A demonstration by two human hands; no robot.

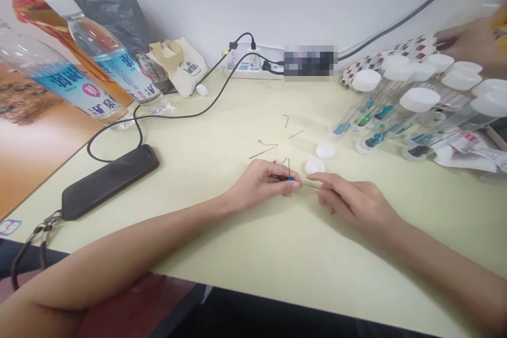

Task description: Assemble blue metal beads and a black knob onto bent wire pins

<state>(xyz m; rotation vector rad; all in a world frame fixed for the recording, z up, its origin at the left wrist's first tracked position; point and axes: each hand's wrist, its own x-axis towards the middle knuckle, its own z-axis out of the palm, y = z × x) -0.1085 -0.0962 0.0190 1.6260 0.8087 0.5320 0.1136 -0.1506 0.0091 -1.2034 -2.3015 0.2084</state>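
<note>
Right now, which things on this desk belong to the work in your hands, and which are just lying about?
Part of the work: left hand holding a small blue component with wire leads; right hand pinching a lead; loose bent wires; white round caps; capped clear tubes.

Lying about: black smartphone; water bottles; power strip; canvas bag.

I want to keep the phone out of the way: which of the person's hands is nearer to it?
Left. The left hand is to the right of the phone, out on the tabletop. The right hand is farther to the phone's right, beyond the left hand.
</note>
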